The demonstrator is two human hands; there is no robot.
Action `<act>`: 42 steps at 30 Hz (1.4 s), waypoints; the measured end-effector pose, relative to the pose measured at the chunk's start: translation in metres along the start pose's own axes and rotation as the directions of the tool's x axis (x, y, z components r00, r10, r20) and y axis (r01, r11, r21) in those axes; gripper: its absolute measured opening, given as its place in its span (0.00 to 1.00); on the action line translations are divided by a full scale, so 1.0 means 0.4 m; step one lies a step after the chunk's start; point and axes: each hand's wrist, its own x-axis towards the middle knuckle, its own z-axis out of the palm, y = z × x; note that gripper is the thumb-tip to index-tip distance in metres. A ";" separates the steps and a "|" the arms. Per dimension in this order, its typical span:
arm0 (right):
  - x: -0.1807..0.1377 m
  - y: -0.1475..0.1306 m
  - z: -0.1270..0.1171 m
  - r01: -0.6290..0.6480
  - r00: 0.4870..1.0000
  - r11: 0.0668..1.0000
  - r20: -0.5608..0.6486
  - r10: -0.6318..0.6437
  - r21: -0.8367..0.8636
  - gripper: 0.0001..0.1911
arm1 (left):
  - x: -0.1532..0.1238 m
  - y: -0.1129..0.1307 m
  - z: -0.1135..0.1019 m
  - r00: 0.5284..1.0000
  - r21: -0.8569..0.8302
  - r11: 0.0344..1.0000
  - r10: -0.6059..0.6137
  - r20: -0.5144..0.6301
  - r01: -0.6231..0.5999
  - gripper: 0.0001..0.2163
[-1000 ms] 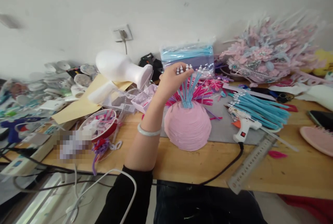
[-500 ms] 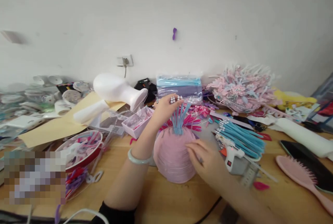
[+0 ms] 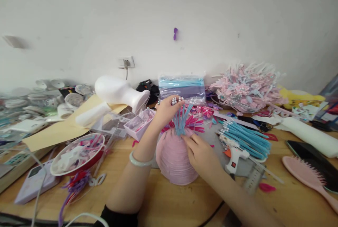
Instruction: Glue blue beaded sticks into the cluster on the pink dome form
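Observation:
A pink ribbed dome [image 3: 171, 160] sits on the wooden table [image 3: 163, 202] in front of me. Blue pearl-tipped stems [image 3: 181, 119] rise from its top, ringed by magenta petals [image 3: 196, 125]. My left hand [image 3: 166, 110] is closed round the upper ends of these stems, pearls showing above my fingers. My right hand [image 3: 199, 151] rests on the dome's right side, fingertips touching the base of the stems; its fingers are bent, and I see nothing held in them.
A white glue gun [image 3: 235, 156] and loose blue pearl stems [image 3: 246, 139] lie right of the dome. A white foam head [image 3: 118, 91], a red-rimmed tray [image 3: 76, 155], a pink hairbrush [image 3: 307, 177], a metal ruler [image 3: 252, 181] and a pink flowered headdress [image 3: 248, 86] crowd the table.
My right hand came into view and moved up the dome's side to the stem base. My left hand kept hold of the stem tops. The view tilted upward.

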 end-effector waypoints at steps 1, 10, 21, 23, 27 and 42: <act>0.003 -0.002 -0.002 -0.014 1.000 1.000 0.005 0.014 0.014 0.20 | 0.000 0.000 -0.001 1.000 0.015 1.000 -0.003 0.010 0.003 0.09; 0.018 -0.014 -0.012 -0.064 0.997 0.997 0.046 0.062 0.053 0.18 | 0.001 0.003 -0.006 0.998 0.071 0.997 -0.003 0.058 -0.001 0.08; 0.037 -0.024 -0.038 -0.124 0.985 0.992 0.122 0.121 0.012 0.16 | 0.000 -0.006 -0.028 0.994 0.071 0.997 -0.041 0.105 0.034 0.09; 0.037 -0.026 -0.040 -0.129 0.983 0.992 0.134 0.126 0.013 0.16 | 0.002 -0.013 -0.031 0.991 0.044 0.999 -0.012 0.130 0.006 0.09; 0.034 -0.025 -0.038 -0.110 0.983 0.994 0.148 0.108 0.006 0.17 | 0.005 -0.021 -0.032 0.990 0.030 0.999 0.022 0.142 -0.026 0.11; 0.030 -0.020 -0.040 -0.084 0.988 0.996 0.133 0.081 0.015 0.16 | 0.008 -0.026 -0.033 0.997 -0.022 0.998 0.054 0.062 -0.053 0.14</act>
